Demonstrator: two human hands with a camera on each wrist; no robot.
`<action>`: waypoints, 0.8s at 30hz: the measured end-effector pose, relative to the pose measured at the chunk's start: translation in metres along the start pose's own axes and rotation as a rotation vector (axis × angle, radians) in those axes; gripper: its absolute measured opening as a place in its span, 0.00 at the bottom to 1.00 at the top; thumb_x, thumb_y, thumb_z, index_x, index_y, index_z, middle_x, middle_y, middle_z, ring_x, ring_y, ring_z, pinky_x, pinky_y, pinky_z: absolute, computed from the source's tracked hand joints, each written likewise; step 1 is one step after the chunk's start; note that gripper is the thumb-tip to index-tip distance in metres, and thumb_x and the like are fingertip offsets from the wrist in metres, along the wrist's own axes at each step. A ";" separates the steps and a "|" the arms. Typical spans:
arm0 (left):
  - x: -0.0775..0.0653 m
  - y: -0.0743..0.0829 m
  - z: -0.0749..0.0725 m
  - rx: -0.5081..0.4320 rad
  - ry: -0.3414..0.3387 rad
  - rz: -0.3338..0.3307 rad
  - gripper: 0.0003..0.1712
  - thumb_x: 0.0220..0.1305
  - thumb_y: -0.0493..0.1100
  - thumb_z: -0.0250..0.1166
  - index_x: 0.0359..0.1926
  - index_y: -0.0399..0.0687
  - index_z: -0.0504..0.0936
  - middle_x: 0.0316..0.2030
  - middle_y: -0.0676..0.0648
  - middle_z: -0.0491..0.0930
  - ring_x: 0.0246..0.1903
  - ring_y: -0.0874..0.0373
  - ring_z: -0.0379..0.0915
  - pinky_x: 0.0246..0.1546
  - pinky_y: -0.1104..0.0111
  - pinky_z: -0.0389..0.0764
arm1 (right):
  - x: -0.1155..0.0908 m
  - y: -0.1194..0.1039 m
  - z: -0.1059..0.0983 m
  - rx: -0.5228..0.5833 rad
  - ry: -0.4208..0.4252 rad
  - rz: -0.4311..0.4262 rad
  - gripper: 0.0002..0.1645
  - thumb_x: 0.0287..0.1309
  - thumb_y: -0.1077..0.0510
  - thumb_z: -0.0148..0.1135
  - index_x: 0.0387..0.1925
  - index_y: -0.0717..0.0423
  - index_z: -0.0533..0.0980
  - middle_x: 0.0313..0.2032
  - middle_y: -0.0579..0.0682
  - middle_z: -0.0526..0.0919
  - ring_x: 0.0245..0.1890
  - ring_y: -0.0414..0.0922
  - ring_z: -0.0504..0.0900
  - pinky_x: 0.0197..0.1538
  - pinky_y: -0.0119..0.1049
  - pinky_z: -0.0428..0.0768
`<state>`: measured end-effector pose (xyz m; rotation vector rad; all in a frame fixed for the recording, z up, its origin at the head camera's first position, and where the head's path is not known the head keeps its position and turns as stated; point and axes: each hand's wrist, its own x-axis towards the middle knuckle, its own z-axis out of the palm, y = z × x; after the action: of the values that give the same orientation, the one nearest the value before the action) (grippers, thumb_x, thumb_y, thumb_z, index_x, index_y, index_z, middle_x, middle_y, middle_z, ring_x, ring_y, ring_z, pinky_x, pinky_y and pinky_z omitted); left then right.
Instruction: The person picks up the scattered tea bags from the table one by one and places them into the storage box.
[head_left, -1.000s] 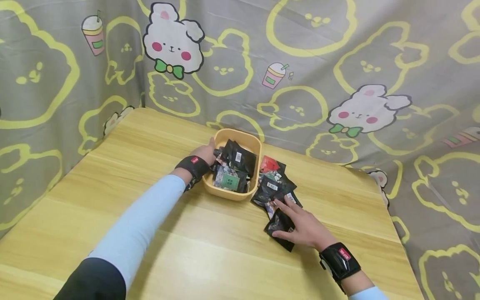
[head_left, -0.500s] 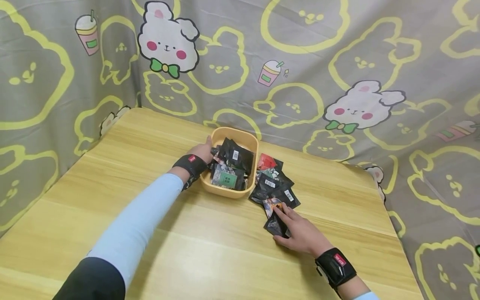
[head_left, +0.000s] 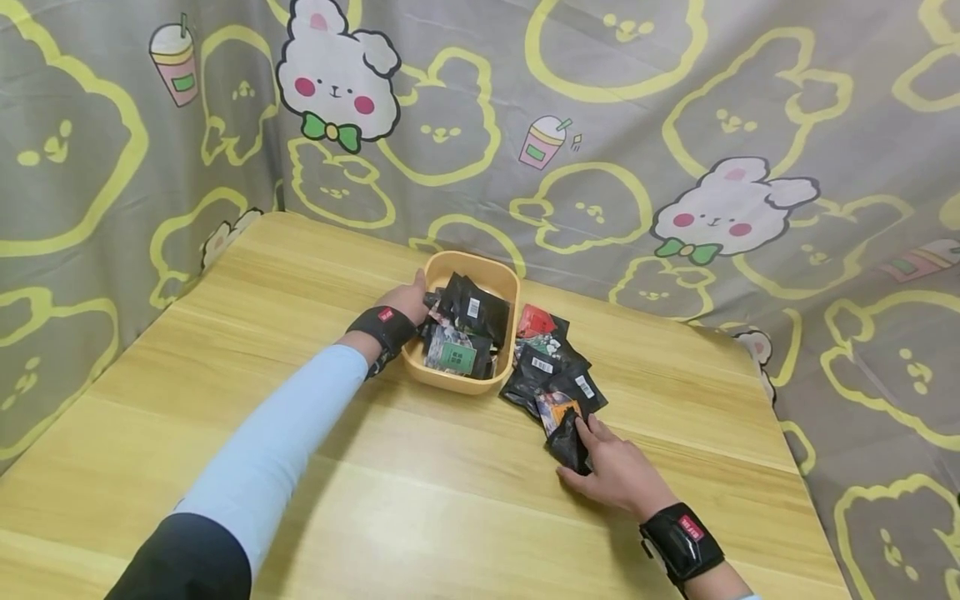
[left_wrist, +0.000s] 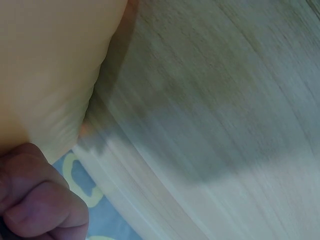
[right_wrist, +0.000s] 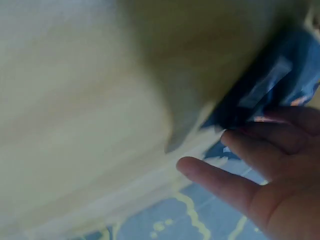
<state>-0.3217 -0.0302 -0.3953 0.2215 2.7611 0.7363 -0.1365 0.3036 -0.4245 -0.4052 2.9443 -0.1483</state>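
A yellow-orange plastic tub (head_left: 453,382) holds several black sachets (head_left: 474,304) with barcodes and coloured labels. My left hand (head_left: 402,302) grips the tub's left rim, thumb up; most of its fingers are hidden in the head view. In the left wrist view its curled fingers (left_wrist: 45,205) lie by a tan surface, apparently the tub's wall. To the tub's right, several more sachets (head_left: 536,371) overlap in a slanting row. At the row's near end, my right hand (head_left: 622,477) pinches a black sachet (head_left: 567,446) between thumb and fingers. The right wrist view shows that sachet (right_wrist: 265,80) blurred.
Everything stands on a light wooden table (head_left: 420,500). A grey curtain (head_left: 465,108) with yellow outlines and cartoon rabbits hangs along the back and sides, close behind the tub.
The right hand first lay over the near sachet with spread fingers; it has closed in and shifted the sachet slightly right, uncovering an orange-labelled one. The left hand stays at the tub.
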 end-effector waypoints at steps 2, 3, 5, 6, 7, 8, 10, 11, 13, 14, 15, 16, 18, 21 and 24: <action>-0.002 0.001 -0.001 -0.007 -0.005 -0.003 0.41 0.67 0.39 0.48 0.72 0.37 0.34 0.46 0.32 0.79 0.37 0.44 0.78 0.40 0.59 0.78 | 0.000 -0.001 0.001 0.002 0.001 0.022 0.49 0.52 0.36 0.60 0.64 0.67 0.63 0.62 0.71 0.65 0.57 0.65 0.72 0.55 0.55 0.72; -0.003 0.001 -0.001 -0.008 -0.004 -0.004 0.42 0.67 0.39 0.48 0.72 0.37 0.34 0.46 0.32 0.79 0.36 0.45 0.78 0.39 0.59 0.78 | 0.000 -0.001 0.002 0.004 0.010 0.029 0.48 0.52 0.38 0.60 0.64 0.67 0.63 0.62 0.71 0.65 0.57 0.65 0.72 0.55 0.55 0.73; -0.005 0.002 -0.002 -0.014 -0.004 -0.001 0.42 0.67 0.39 0.48 0.72 0.37 0.34 0.44 0.32 0.79 0.34 0.45 0.78 0.37 0.60 0.78 | 0.000 -0.001 0.004 -0.001 0.037 0.025 0.44 0.52 0.46 0.60 0.64 0.69 0.63 0.62 0.71 0.65 0.58 0.65 0.71 0.56 0.55 0.72; -0.006 0.003 -0.003 -0.015 -0.003 -0.005 0.42 0.67 0.39 0.48 0.73 0.38 0.34 0.43 0.33 0.80 0.34 0.45 0.77 0.36 0.60 0.77 | 0.000 -0.001 0.005 -0.010 0.057 0.018 0.42 0.52 0.49 0.60 0.64 0.69 0.62 0.61 0.71 0.66 0.58 0.64 0.71 0.56 0.54 0.72; -0.007 0.004 -0.003 -0.021 -0.004 -0.006 0.42 0.66 0.39 0.48 0.73 0.38 0.34 0.42 0.33 0.80 0.33 0.45 0.77 0.35 0.61 0.77 | 0.000 -0.001 0.006 -0.014 0.078 0.010 0.41 0.53 0.52 0.60 0.64 0.70 0.62 0.61 0.71 0.66 0.58 0.64 0.71 0.56 0.54 0.72; -0.007 0.005 -0.003 -0.017 0.001 -0.004 0.42 0.67 0.39 0.48 0.73 0.38 0.35 0.43 0.33 0.80 0.33 0.45 0.77 0.35 0.61 0.77 | -0.001 0.000 0.007 -0.019 0.106 -0.002 0.39 0.53 0.55 0.59 0.64 0.70 0.61 0.61 0.70 0.67 0.58 0.63 0.71 0.57 0.54 0.72; -0.008 0.005 -0.004 -0.019 0.000 -0.005 0.41 0.67 0.39 0.48 0.73 0.38 0.35 0.43 0.33 0.80 0.34 0.45 0.77 0.36 0.61 0.77 | 0.000 0.001 0.009 -0.028 0.178 -0.026 0.34 0.56 0.60 0.57 0.63 0.72 0.62 0.59 0.70 0.70 0.57 0.62 0.73 0.56 0.52 0.73; -0.008 0.004 -0.004 -0.019 -0.001 -0.007 0.41 0.67 0.39 0.48 0.73 0.38 0.35 0.43 0.33 0.80 0.34 0.45 0.77 0.36 0.61 0.77 | 0.000 0.002 0.010 -0.033 0.218 -0.034 0.32 0.57 0.62 0.56 0.62 0.72 0.63 0.57 0.69 0.72 0.54 0.61 0.76 0.54 0.51 0.75; -0.008 0.003 -0.004 -0.021 0.000 -0.005 0.41 0.67 0.39 0.48 0.73 0.38 0.35 0.44 0.33 0.79 0.35 0.46 0.77 0.37 0.61 0.78 | 0.003 0.005 0.009 -0.037 0.301 -0.038 0.28 0.58 0.66 0.54 0.60 0.72 0.66 0.52 0.69 0.76 0.47 0.61 0.80 0.47 0.50 0.78; -0.007 0.003 -0.004 -0.023 0.000 -0.006 0.41 0.67 0.40 0.48 0.73 0.38 0.34 0.44 0.33 0.79 0.35 0.45 0.77 0.37 0.61 0.78 | 0.005 0.007 0.006 -0.040 0.340 -0.036 0.26 0.58 0.67 0.54 0.59 0.72 0.67 0.50 0.69 0.77 0.44 0.61 0.81 0.44 0.50 0.79; -0.007 0.002 -0.005 -0.026 -0.001 -0.008 0.41 0.67 0.40 0.48 0.73 0.38 0.34 0.44 0.33 0.79 0.35 0.45 0.77 0.37 0.61 0.78 | 0.008 0.009 0.004 -0.046 0.376 -0.032 0.25 0.58 0.68 0.54 0.57 0.72 0.68 0.48 0.70 0.78 0.42 0.61 0.82 0.42 0.51 0.80; -0.006 0.001 -0.004 -0.019 0.002 -0.010 0.42 0.67 0.40 0.48 0.73 0.39 0.34 0.44 0.33 0.80 0.35 0.46 0.78 0.37 0.61 0.78 | 0.011 0.010 0.000 -0.048 0.405 -0.028 0.24 0.57 0.68 0.55 0.56 0.72 0.68 0.46 0.70 0.79 0.39 0.62 0.82 0.39 0.51 0.80; -0.005 0.000 -0.004 -0.014 0.007 -0.010 0.42 0.67 0.40 0.48 0.73 0.38 0.34 0.43 0.33 0.80 0.35 0.45 0.78 0.38 0.60 0.78 | 0.019 0.011 -0.008 -0.056 0.450 -0.021 0.24 0.56 0.69 0.55 0.55 0.72 0.69 0.45 0.70 0.80 0.37 0.62 0.82 0.35 0.52 0.80; -0.002 -0.001 -0.002 0.007 0.011 -0.013 0.42 0.67 0.40 0.48 0.73 0.38 0.34 0.43 0.33 0.80 0.37 0.44 0.78 0.39 0.59 0.78 | 0.033 0.010 -0.020 -0.074 0.487 -0.022 0.24 0.55 0.69 0.55 0.55 0.71 0.69 0.46 0.70 0.79 0.38 0.62 0.82 0.35 0.54 0.79; 0.000 0.000 0.002 0.027 0.015 -0.013 0.42 0.67 0.40 0.48 0.73 0.38 0.35 0.43 0.34 0.80 0.38 0.44 0.78 0.40 0.58 0.78 | 0.049 0.005 -0.029 -0.097 0.511 -0.046 0.23 0.56 0.68 0.55 0.54 0.71 0.71 0.47 0.68 0.80 0.37 0.62 0.82 0.33 0.53 0.79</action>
<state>-0.3212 -0.0291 -0.3968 0.2035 2.7856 0.7011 -0.1891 0.2973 -0.4036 -0.5153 3.4559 -0.1304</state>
